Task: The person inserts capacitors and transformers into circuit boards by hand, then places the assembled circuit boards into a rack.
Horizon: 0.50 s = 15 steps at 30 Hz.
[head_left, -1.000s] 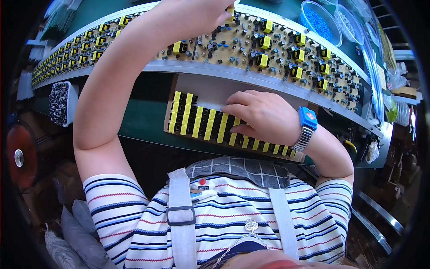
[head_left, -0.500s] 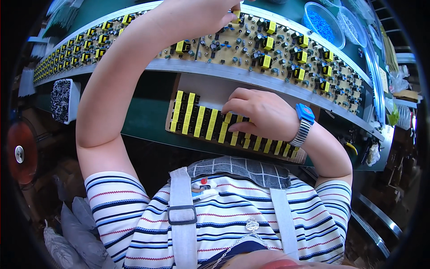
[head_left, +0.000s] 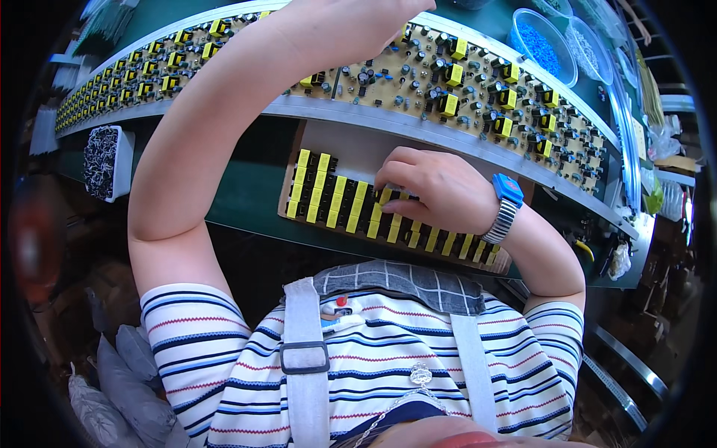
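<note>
My right hand, with a watch on the wrist, rests over a shallow cardboard tray. Rows of small yellow-and-black transformers stand in the tray. Its thumb and index finger close about one transformer in a row; the other fingers curl under and are partly hidden. My left hand reaches over a long row of tan circuit boards at the top edge. Its fingers are cut off or turned away, so what they hold does not show. The boards carry yellow transformers, capacitors and other small parts.
A metal rail runs along the boards' near side. At left stands a white box of small dark parts. Tubs of blue parts and pale parts sit at the back right. Yellow-handled pliers lie at right.
My left hand has shifted up and slightly right, away from a board transformer, its fingers passing out of sight. The right hand stays at the tray, almost still.
</note>
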{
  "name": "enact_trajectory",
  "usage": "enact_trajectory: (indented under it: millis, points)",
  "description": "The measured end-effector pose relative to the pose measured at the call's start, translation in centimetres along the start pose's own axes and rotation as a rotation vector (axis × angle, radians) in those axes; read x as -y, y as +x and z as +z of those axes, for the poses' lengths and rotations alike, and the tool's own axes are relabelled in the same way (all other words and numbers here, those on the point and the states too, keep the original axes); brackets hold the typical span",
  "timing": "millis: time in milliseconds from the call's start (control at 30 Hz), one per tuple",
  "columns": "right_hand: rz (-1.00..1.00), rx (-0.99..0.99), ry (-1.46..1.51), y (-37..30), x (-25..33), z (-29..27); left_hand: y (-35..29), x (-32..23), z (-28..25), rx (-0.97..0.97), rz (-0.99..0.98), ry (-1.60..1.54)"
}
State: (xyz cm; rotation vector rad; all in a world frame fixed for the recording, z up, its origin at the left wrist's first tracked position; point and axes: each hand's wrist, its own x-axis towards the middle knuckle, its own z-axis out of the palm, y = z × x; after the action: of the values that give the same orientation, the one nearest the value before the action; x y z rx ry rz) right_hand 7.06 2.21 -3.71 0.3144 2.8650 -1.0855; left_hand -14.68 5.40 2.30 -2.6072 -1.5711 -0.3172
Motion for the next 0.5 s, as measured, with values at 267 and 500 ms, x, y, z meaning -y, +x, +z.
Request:
enact_trajectory:
  millis: [267,500]
  points:
    - [-0.003,0.011,0.009,0.07,0.14,-0.19,-0.38,0.11,0.48,-0.020,-0.002,0.053]
    - [-0.005,-0.009,0.005,0.29,0.07,0.17,-0.24,0.00,-0.18,0.031,-0.039,0.131]
